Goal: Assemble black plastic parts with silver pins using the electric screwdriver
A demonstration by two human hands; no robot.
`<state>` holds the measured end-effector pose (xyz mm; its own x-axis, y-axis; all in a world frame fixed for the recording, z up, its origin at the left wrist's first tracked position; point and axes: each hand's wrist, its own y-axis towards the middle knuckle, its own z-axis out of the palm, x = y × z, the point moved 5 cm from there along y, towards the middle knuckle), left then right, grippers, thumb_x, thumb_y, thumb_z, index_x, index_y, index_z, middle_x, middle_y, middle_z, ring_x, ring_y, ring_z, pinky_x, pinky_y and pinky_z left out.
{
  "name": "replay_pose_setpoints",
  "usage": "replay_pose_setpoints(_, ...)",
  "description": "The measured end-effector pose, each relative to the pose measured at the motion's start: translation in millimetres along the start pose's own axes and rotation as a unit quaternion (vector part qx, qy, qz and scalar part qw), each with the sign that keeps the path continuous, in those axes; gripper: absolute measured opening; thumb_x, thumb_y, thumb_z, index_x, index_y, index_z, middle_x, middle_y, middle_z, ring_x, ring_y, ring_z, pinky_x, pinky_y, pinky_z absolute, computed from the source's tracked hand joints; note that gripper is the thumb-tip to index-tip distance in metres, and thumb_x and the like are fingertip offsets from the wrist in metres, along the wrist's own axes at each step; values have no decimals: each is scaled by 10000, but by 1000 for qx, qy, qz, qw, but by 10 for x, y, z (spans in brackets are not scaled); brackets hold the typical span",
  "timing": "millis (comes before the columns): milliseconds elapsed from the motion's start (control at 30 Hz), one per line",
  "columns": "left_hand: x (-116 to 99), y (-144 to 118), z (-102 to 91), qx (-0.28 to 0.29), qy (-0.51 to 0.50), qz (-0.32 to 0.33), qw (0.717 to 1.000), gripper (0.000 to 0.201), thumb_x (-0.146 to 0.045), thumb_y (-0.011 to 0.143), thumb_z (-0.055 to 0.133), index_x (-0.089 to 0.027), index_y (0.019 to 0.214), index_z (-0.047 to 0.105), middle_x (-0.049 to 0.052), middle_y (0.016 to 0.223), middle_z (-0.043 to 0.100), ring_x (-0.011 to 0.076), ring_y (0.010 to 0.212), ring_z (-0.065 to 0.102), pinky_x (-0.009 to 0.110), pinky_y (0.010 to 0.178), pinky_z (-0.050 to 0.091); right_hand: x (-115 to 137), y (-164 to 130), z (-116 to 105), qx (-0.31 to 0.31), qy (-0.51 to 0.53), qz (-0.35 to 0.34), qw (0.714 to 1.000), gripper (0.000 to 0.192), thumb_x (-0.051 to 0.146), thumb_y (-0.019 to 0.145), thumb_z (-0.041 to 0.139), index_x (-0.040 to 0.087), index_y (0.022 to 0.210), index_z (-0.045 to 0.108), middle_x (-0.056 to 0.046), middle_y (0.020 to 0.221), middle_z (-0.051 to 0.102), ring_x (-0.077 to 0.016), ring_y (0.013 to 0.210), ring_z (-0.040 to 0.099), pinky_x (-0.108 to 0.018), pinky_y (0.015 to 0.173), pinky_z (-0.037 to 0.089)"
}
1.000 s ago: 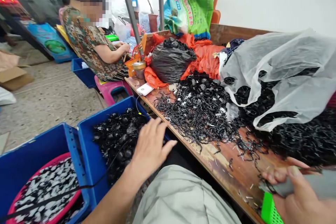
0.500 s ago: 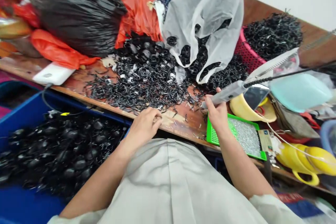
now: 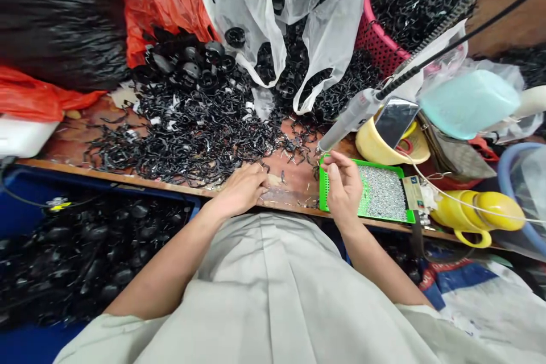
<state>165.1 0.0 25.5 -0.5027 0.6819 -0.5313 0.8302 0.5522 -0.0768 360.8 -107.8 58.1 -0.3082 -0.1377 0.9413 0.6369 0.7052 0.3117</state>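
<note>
Now right hand (image 3: 344, 192) half-open above green tray (image 3: 323, 193), bench (image 3: 301, 176) front edge; grey tool (image 3: 347, 118), gripped earlier, hangs free just beyond. Left hand (image 3: 239, 189) at front edge, beside black strips (image 3: 200, 139); grip unclear.

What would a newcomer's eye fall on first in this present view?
Probably the wide heap of small black parts, spread over the wooden table just beyond the left hand. Next, the bright green tray with tiny silvery pieces, its near-left end by the right hand. Behind the heap, a whitish plastic bag also stands out.
</note>
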Motion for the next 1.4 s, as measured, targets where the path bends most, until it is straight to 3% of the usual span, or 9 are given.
replay_pose_setpoints(167,-143,-25,-44,-102,-187,-60,975,94,-250,887,487,-194,825,530,54,899,555,198,883,518,362,840,414,-34,-260,405,130,45,85,987,283,388,893,569,226,1115,635,-55,980,642,-156,796,603,-335,781,515)
replay_pose_setpoints(367,-202,7,102,-147,-650,-156,729,344,-395,743,710,-201,867,455,-50,657,527,84,531,501,215,535,409,-96,-327,791,230,187,210,932,252,417,814,678,189,917,652,2,724,641,-123,625,557,-261,610,478)
replay_pose_setpoints(467,-225,21,166,-116,-694,-168,690,409,-376,686,771,-203,853,440,-68,597,525,76,479,500,198,496,397,-133,-310,773,223,203,229,925,258,423,806,687,189,898,635,15,703,625,-106,590,507,-241,572,430)
replay_pose_setpoints(567,-238,73,196,-37,-654,-173,735,363,-436,750,702,-191,867,461,-40,617,566,83,466,500,215,486,410,-209,-321,702,234,192,230,925,251,437,839,645,194,879,598,23,690,591,-106,585,482,-243,571,413)
replay_pose_setpoints(633,-171,177,73,-28,-553,-161,817,302,-451,817,617,-180,877,499,-1,679,602,108,529,535,244,525,438,-263,-334,635,231,160,203,938,234,434,878,589,202,866,571,19,699,565,-120,613,491,-253,587,416)
replay_pose_setpoints(767,112,553,-638,-207,-134,-124,961,157,-323,892,506,-190,894,590,66,896,622,198,856,583,354,791,460,-327,-390,538,215,72,121,966,179,382,924,510,213,884,556,-26,830,578,-155,714,540,-288,652,440)
replay_pose_setpoints(933,382,1159,-1109,-154,278,-158,935,244,-232,828,562,-148,1051,616,183,1130,534,343,1127,470,458,912,388,-289,-413,548,227,33,68,971,151,321,939,471,210,863,538,-32,838,565,-166,762,537,-298,703,441)
replay_pose_setpoints(1200,447,1437,-928,-54,316,-129,939,513,-45,624,646,-161,1115,554,140,1110,546,281,971,568,343,764,456,-233,-354,539,244,13,60,968,129,261,930,469,198,831,523,-10,794,537,-142,724,500,-274,676,404)
replay_pose_setpoints(1400,406,1114,-1150,-121,261,-100,953,209,-202,778,569,-193,980,518,64,967,561,187,828,580,291,713,458,-204,-342,503,250,22,55,967,81,218,912,489,199,847,534,-1,808,541,-133,737,513,-263,674,393)
